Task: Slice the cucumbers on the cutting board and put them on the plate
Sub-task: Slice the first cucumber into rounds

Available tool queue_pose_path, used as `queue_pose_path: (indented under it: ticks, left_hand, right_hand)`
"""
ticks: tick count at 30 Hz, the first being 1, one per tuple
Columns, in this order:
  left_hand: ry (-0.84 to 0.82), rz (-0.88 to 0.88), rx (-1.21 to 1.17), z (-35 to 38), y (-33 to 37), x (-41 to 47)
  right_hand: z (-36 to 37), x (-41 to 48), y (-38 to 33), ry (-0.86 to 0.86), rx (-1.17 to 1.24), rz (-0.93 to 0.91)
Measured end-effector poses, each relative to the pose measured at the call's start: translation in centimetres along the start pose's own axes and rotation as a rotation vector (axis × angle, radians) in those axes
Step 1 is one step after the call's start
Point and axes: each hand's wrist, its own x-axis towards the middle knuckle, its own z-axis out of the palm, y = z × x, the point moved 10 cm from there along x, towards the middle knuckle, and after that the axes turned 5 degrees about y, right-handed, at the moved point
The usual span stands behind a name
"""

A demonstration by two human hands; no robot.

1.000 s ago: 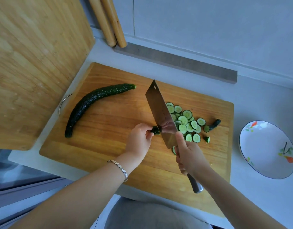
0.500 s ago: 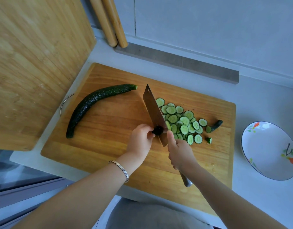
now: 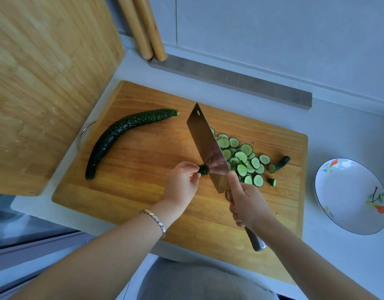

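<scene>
Well inside board [image 3: 143,161] edges, left hand [image 3: 182,182] pinches cucumber stub [image 3: 203,169], right hand [image 3: 247,204] grips cleaver [image 3: 208,148].

No writing can be read
The cleaver [image 3: 209,146] bears a small stamped mark low on its blade — too faint and blurred to make out any letters.

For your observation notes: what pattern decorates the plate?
White plate with orange-and-green floral motifs and a dark rim; head view.
</scene>
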Motion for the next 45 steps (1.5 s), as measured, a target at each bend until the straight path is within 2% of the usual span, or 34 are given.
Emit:
queue_pose_path:
  ticks: [7,13,20,27,33,42,45]
  left_hand:
    - [0.008,0.023,0.024,0.0,0.2,0.1]
    - [0.005,0.048,0.048,0.1,0.2,0.2]
    - [0.014,-0.012,-0.044,0.3,-0.1,0.4]
    - [0.032,-0.057,-0.093,0.4,-0.3,0.3]
    - [0.008,-0.015,-0.044,0.6,0.0,0.5]
    - [-0.004,0.002,-0.03,0.6,0.0,0.5]
    - [-0.003,0.02,-0.027,0.6,0.1,0.5]
  right_hand:
    - [0.5,0.6,0.1,0.03,-0.099,-0.044]
    - [2.0,1.9,1.4,0.048,-0.134,0.007]
    - [0.8,1.3,1.6,0.038,0.061,0.064]
    - [-0.1,0.0,0.2,0.043,-0.012,-0.038]
    - [0.3,0.5,0.3,0.037,-0.105,-0.067]
    - [2.1,2.6,0.6,0.059,-0.134,-0.025]
    - [2.1,2.7,0.7,0.055,-0.037,0.017]
